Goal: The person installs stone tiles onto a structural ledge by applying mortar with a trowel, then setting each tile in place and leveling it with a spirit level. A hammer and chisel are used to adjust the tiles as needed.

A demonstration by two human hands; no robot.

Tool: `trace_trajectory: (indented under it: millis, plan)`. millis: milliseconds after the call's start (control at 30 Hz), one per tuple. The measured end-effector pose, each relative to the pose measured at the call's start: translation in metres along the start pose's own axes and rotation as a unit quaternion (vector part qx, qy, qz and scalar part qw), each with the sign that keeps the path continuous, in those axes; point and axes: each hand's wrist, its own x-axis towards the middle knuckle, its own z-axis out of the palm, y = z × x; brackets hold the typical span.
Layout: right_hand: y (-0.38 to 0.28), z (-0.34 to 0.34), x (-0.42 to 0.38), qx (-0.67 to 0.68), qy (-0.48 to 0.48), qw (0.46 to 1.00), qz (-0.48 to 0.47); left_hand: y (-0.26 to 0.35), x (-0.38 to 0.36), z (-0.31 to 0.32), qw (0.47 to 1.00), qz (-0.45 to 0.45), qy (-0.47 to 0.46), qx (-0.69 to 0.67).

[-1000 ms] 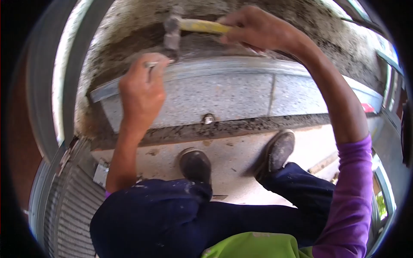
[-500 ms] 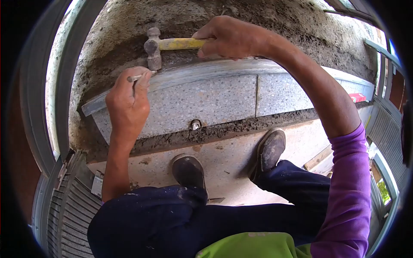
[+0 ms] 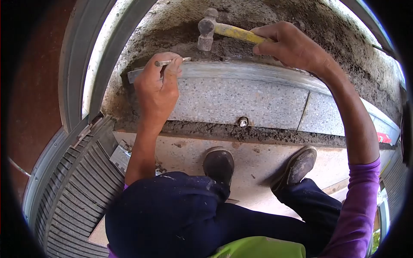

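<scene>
The right hand [image 3: 292, 45] grips the yellow-handled hammer [image 3: 215, 26], now lifted off the nail [image 3: 172, 62] it met half a second ago. The left hand [image 3: 158, 86] pinches that nail (lying flat) at the metal strip's [image 3: 258, 71] left end, above the terrazzo step [image 3: 241, 101]; another blow looks likely.

**Surroundings of a speckled stone step**

A grey speckled stone slab [image 3: 241, 101] is set upright, with a vertical joint [image 3: 304, 112] seen toward the right. A small metal bolt [image 3: 243, 122] is lodged at its lower edge, above a band of dark mortar [image 3: 223, 132]. A ribbed metal shutter [image 3: 77, 180] is seen at lower left, and two dusty shoes [image 3: 218, 163] are planted on the pale concrete floor [image 3: 254, 163].
</scene>
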Motion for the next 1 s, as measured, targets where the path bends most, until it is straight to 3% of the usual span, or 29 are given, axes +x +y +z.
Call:
trace_trajectory:
  millis: [233,433,533,633,833,933,1000]
  plan:
    - [-0.022,0.006,0.009,0.005,-0.018,1.000,0.012,-0.001,0.005,-0.006,0.999,0.020,-0.029,0.041]
    - [-0.014,0.022,0.021,-0.010,0.060,0.995,-0.083,-0.007,0.007,-0.005,0.996,0.050,-0.041,0.061]
    - [-0.026,0.015,0.023,0.031,-0.049,0.998,-0.006,-0.007,0.005,-0.006,0.997,0.047,-0.041,0.052]
    - [-0.040,0.011,0.019,0.069,-0.056,0.994,0.062,-0.003,0.006,-0.008,0.997,0.051,-0.051,0.041]
    - [-0.025,0.010,0.027,0.084,-0.069,0.993,0.036,-0.010,0.007,-0.008,0.996,0.060,-0.052,0.028]
    - [-0.030,0.007,0.026,0.108,-0.021,0.988,0.107,-0.009,0.008,-0.007,0.995,0.081,-0.053,0.012]
    - [-0.033,0.010,0.024,0.099,-0.072,0.990,0.069,-0.011,0.006,-0.007,0.995,0.074,-0.048,0.044]
